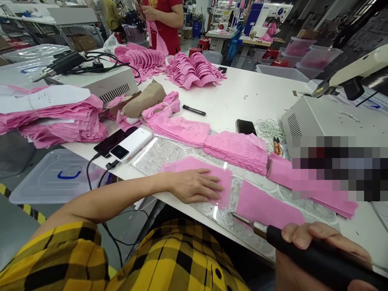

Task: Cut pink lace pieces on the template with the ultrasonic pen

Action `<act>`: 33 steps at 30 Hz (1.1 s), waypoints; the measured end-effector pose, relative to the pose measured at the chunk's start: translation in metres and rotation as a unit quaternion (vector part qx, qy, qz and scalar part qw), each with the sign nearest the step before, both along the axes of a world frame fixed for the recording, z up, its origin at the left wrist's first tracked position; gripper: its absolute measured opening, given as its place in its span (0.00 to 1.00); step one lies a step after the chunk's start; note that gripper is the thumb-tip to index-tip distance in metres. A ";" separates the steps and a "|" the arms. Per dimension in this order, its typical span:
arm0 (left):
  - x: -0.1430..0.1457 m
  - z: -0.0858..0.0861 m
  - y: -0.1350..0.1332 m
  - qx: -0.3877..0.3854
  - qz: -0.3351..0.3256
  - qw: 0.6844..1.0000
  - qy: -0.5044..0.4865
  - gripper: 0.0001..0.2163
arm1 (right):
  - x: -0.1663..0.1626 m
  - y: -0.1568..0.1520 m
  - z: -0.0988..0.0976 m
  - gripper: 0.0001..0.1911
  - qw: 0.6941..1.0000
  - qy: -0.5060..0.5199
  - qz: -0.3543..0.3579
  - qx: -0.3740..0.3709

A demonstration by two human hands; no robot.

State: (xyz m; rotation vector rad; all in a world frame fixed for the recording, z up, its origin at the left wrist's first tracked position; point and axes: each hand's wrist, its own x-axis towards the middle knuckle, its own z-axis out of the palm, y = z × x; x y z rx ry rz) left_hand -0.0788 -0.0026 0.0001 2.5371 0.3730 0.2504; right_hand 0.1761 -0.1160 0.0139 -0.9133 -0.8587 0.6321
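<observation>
My left hand (198,186) lies flat, fingers stretched out, on a pink fabric piece (178,165) at the table's front edge. Wrapped around a black-handled tool (298,244) with a slim pointed metal tip, my right hand (327,242) is at the lower right. The tip points left, near the lower left corner of a second pink fabric piece (266,204); whether it touches anything I cannot tell. Both pieces rest on a shiny transparent board (235,190) with a mottled surface. Just behind them run stacks of pink lace fabric (236,151).
A white power bank (136,141) and a phone lie left of the board. A marker (194,110), another phone (246,127), orange-handled snips (277,145) and tangled cord lie behind. Grey boxes (100,87) flank the table. Pink stacks (194,68) and a person in red (168,24) are beyond.
</observation>
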 end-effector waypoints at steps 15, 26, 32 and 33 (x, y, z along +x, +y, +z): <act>-0.012 -0.006 -0.001 0.022 -0.017 0.999 0.018 0.18 | -0.021 0.009 0.006 0.11 0.999 -0.006 0.045 0.009; -0.018 -0.005 0.001 0.000 -0.016 1.000 0.020 0.18 | -0.018 0.009 0.004 0.12 0.998 0.000 0.058 0.023; -0.019 -0.008 0.001 0.008 -0.024 1.000 0.008 0.18 | -0.011 0.014 -0.002 0.14 0.994 -0.008 0.094 0.059; -0.019 -0.008 0.001 0.007 -0.023 1.000 0.006 0.18 | -0.010 0.015 -0.003 0.15 0.993 -0.013 0.100 0.066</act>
